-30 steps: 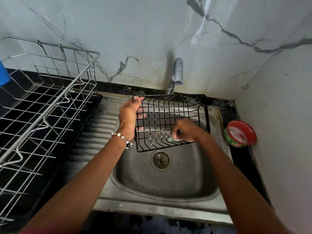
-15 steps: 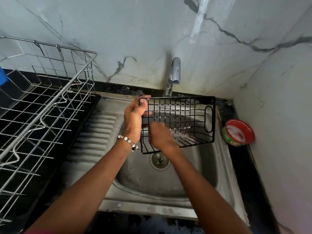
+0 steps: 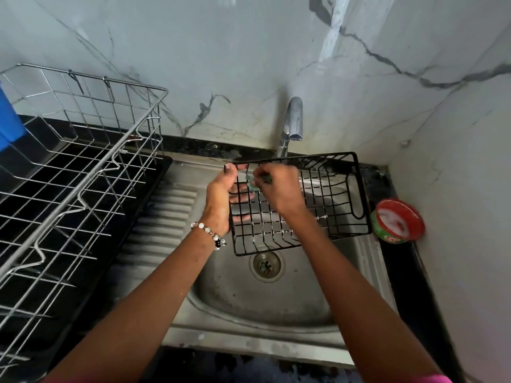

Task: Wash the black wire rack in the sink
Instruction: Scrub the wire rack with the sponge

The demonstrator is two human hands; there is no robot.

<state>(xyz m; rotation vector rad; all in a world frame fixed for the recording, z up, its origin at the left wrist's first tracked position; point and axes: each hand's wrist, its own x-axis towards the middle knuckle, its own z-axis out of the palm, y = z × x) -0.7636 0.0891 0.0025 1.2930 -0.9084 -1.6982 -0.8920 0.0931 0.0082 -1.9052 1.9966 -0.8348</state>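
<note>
The black wire rack (image 3: 326,200) is held tilted above the steel sink (image 3: 276,299), below the tap (image 3: 293,120). My left hand (image 3: 221,200) grips its left end, thumb on the top rim and fingers behind the wires. My right hand (image 3: 276,189) is inside the rack near its upper left corner, pinching a small green scrubber (image 3: 252,185) against the wires. No water is visibly running from the tap. The drain (image 3: 266,265) shows below the rack.
A large silver wire dish rack (image 3: 77,189) on a black tray fills the left counter, with something blue (image 3: 9,120) at its far edge. A red and green round tub (image 3: 398,219) sits on the black counter right of the sink. Marble walls close in behind and right.
My right hand with the scrubber has moved from the rack's lower middle to its upper left corner. The rack has shifted slightly right and tilted, still held by my left hand.
</note>
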